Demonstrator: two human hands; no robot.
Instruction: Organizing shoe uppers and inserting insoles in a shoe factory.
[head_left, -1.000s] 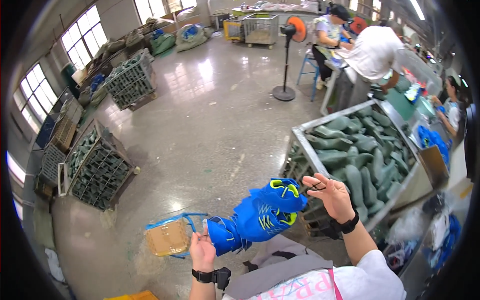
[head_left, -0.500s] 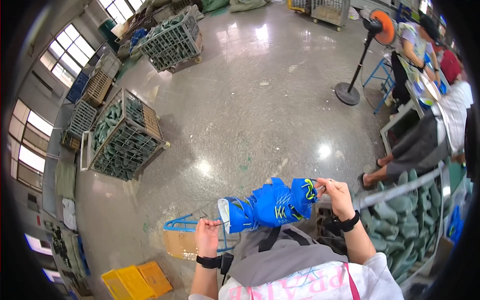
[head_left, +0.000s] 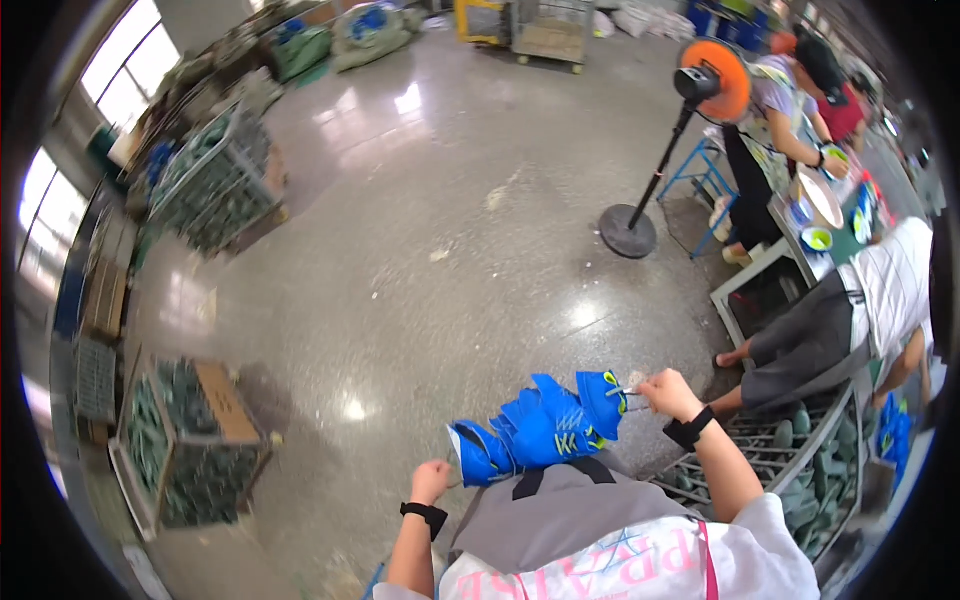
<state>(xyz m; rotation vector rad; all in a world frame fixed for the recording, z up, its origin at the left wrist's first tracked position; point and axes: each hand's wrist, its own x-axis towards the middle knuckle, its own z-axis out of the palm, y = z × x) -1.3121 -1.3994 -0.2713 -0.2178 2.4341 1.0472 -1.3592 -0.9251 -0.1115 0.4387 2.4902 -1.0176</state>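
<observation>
A row of blue shoe uppers [head_left: 545, 425] with yellow-green trim hangs across my lap, bunched side by side. At its left end my left hand [head_left: 432, 482] is closed in a pinch beside the white-lined opening; what it grips there is too thin to make out clearly. My right hand [head_left: 672, 393] pinches a thin cord [head_left: 626, 391] that comes out of the bundle's right end. The bundle hangs between both hands, and how the cord runs inside it is hidden.
Wheeled cages of green shoe lasts stand at left [head_left: 190, 450] and far left [head_left: 218, 180]. A metal rack of lasts [head_left: 820, 480] is close at my right. Beyond it are a standing fan [head_left: 628, 232], a workbench [head_left: 745, 295] and people working. Sacks [head_left: 372, 38] lie at the back.
My view has turned to the right, so the cages slide left and the bench comes further in. Both hands still hold the bundle, with the left hand slightly lower.
</observation>
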